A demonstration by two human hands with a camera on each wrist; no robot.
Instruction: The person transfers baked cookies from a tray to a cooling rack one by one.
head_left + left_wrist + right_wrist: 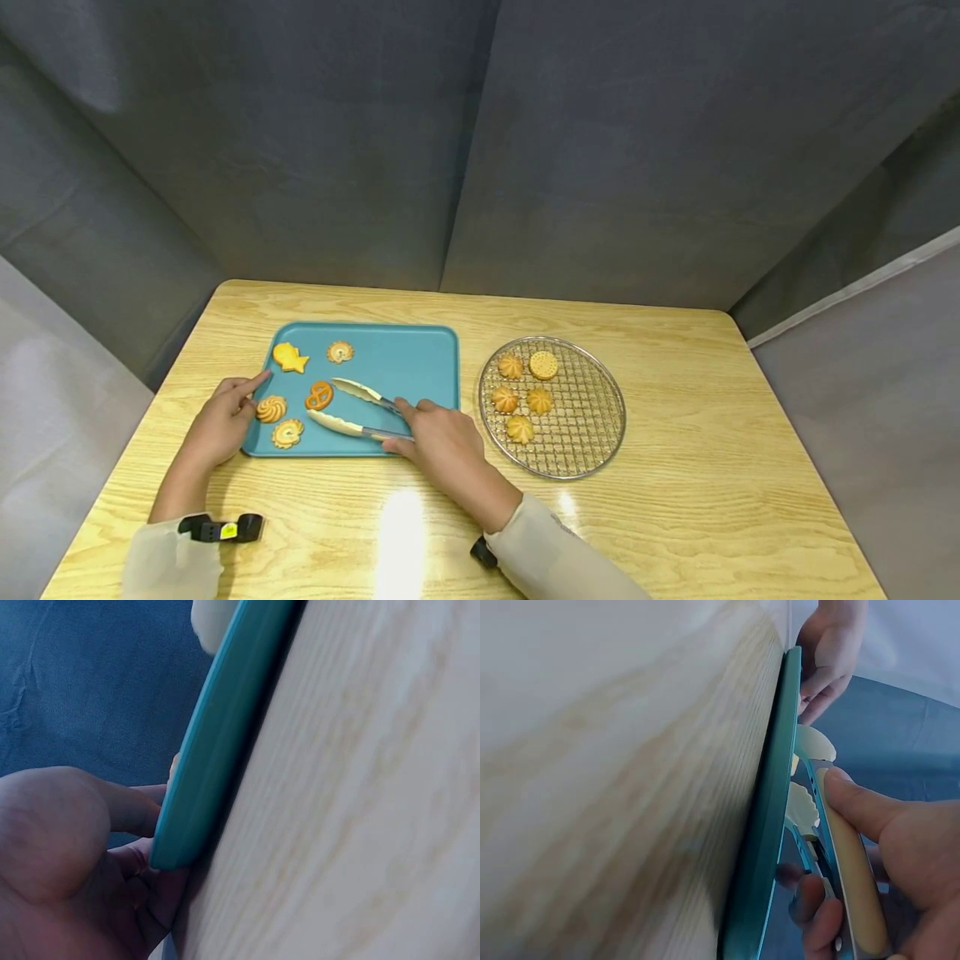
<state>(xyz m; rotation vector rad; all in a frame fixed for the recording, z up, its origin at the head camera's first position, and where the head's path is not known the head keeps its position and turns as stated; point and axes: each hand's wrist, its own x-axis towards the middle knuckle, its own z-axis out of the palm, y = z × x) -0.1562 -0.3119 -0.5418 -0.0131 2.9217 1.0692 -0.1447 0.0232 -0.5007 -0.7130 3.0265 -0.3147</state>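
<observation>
My right hand (444, 437) holds a pair of tongs (381, 402) with cream tips over the blue tray (405, 358). The two tips stand apart, one on each side of a brown pretzel cookie (319, 396). In the right wrist view, my thumb and fingers wrap the tongs' beige-padded handle (855, 885). My left hand (219, 423) grips the tray's left rim, as the tray edge (199, 757) in the left wrist view shows. Close to that hand lie a swirl cookie (272, 408), a fish-shaped cookie (289, 357) and a round ruffled cookie (287, 433).
Another ruffled cookie (340, 352) lies near the tray's far side. To the right, a round wire rack (581, 417) bears several cookies, among them a round dotted one (543, 365). Both stand on a wooden table (697, 450), with grey curtains (600, 167) behind.
</observation>
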